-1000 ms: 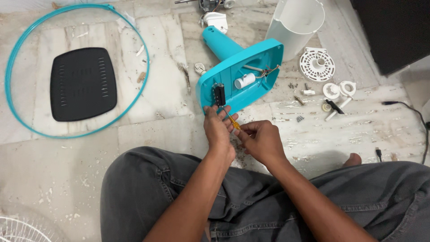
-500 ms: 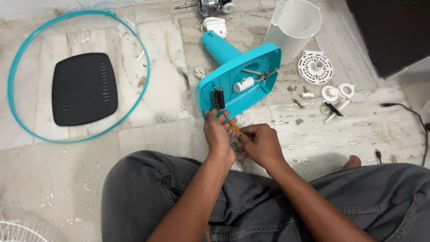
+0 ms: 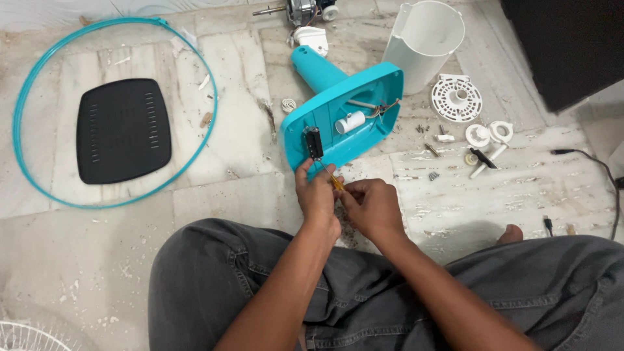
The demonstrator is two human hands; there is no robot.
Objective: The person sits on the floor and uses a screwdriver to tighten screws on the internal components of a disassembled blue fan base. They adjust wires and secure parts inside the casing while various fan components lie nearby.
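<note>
Screwdriver [image 3: 334, 181], yellow-handled, sits pinched between our left hand [image 3: 317, 194] and right hand [image 3: 372, 207], fingers closed narrow around it, tip at the teal fan base [image 3: 341, 120] on the marble floor [image 3: 214, 195]. Since a second ago, both hands have stayed at the base's near edge by the black switch block [image 3: 313, 143].

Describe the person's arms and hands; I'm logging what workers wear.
Both forearms are bare, no sleeves in view. The left hand and right hand wear no gloves; no rings, watch or bands are visible. Grey denim trousers cover the legs.
</note>
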